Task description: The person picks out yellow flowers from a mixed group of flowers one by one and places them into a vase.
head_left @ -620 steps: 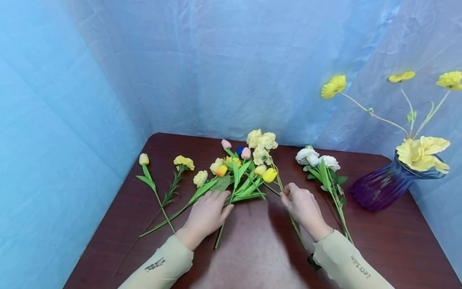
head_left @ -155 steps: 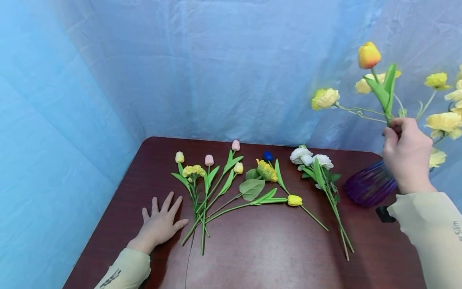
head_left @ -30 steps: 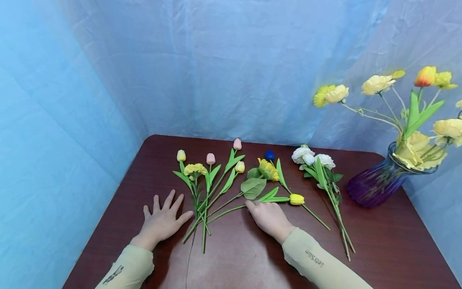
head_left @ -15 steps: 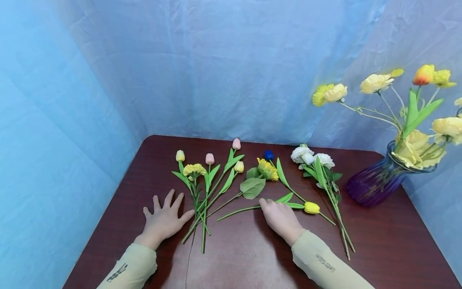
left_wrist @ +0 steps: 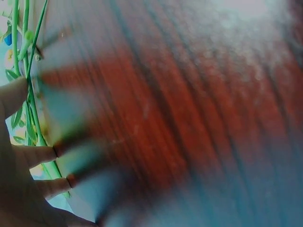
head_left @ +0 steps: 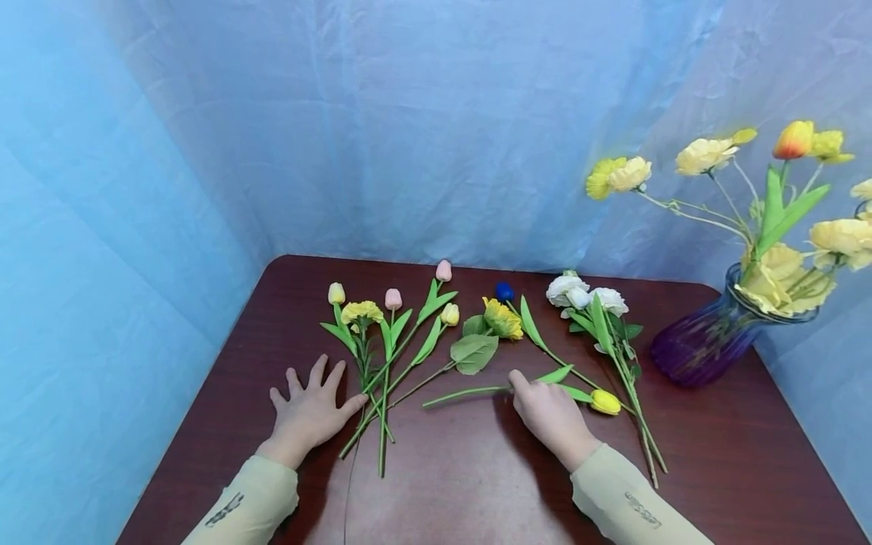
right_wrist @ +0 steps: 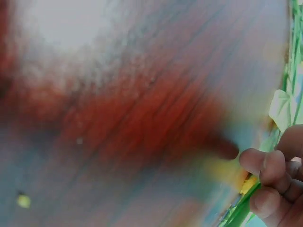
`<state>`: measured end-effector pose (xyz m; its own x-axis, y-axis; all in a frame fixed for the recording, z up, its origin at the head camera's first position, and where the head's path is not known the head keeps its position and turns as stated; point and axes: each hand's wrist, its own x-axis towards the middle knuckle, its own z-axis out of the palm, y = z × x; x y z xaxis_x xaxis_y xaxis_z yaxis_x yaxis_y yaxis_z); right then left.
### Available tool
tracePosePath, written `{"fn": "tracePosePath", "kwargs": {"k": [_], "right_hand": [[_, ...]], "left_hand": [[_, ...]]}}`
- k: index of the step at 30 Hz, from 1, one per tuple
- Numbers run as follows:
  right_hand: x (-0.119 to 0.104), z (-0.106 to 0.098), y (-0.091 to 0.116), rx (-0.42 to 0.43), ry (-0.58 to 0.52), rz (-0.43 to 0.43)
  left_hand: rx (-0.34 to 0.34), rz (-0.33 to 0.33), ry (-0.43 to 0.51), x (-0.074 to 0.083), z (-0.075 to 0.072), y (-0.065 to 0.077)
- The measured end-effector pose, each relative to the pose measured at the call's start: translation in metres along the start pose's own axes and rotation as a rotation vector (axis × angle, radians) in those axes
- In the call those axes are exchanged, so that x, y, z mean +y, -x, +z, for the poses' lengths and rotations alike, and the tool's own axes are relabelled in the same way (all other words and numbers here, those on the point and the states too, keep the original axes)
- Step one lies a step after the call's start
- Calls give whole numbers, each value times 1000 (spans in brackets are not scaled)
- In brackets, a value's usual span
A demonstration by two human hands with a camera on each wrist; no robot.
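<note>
My right hand point(head_left: 550, 416) pinches the stem of a yellow tulip point(head_left: 605, 402) lying low over the table, its bloom pointing right across the stem of a blue tulip point(head_left: 504, 292). In the right wrist view, fingertips point(right_wrist: 265, 200) meet around the green stem. My left hand point(head_left: 312, 412) lies on the tabletop with spread fingers, its thumb tip by the crossed stems of a yellow carnation point(head_left: 362, 312), pink tulips point(head_left: 393, 300) and pale yellow tulips point(head_left: 450, 314). Just beyond the right hand lies a sunflower point(head_left: 502, 318).
A blue-purple glass vase point(head_left: 702, 341) leans at the right, holding yellow flowers and an orange tulip point(head_left: 794, 141). White flowers point(head_left: 608, 301) with long stems lie between it and my right hand. Blue cloth point(head_left: 436, 129) hangs behind the dark wooden table point(head_left: 443, 492).
Since a second ago my right hand has drawn the yellow tulip rightward, away from the crossed stems. Earlier, it held the orange tulip above the vase, where that flower now stands. Left hand stays nearly still.
</note>
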<state>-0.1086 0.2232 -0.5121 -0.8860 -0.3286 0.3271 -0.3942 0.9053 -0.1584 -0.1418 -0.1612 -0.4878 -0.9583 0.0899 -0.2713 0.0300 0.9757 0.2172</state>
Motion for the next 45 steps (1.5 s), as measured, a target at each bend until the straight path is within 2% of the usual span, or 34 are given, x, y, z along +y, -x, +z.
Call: {"fn": "tracePosePath", "kwargs": {"k": [4, 10, 12, 14, 17, 19, 22, 25, 27, 30, 32, 35, 37, 40, 43, 45], "right_hand": [[-1, -8, 4, 79, -103, 126], [2, -15, 9, 302, -238, 307], [6, -18, 10, 323, -281, 368], [9, -21, 12, 290, -340, 467], [14, -28, 14, 175, -479, 644], [18, -32, 14, 104, -644, 770], [22, -34, 14, 59, -938, 927], [21, -34, 15, 60, -1205, 1027], [17, -34, 16, 64, -1318, 1058], [7, -38, 15, 65, -1398, 1044], [2, -43, 10, 48, -1376, 1004], [-2, -53, 2, 2, -1262, 922], [-1, -61, -4, -36, -1117, 842], [4, -72, -10, -32, -820, 638], [13, -80, -16, 118, -514, 328], [21, -85, -19, 243, -371, 118]], "left_hand": [[26, 10, -10, 1, -1, -2], [43, 15, 8, 2, -3, -3], [41, 17, 11, 2, -4, -3], [35, 19, 8, 3, -5, -2], [36, 26, 4, 3, -6, -2], [39, 33, 0, 2, -7, -2], [35, 45, -9, 0, -7, -1], [12, 58, -11, -4, -8, 0], [-1, 67, -11, -7, -9, 1], [-10, 80, -16, -10, -8, 0], [-7, 89, -21, -12, -8, 1], [-7, 96, -22, -14, -6, 1], [-9, 101, -23, -15, -6, 1], [-14, 106, -27, -15, -5, 2], [-18, 110, -32, -15, -5, 2], [-22, 110, -30, -15, -5, 2]]}}
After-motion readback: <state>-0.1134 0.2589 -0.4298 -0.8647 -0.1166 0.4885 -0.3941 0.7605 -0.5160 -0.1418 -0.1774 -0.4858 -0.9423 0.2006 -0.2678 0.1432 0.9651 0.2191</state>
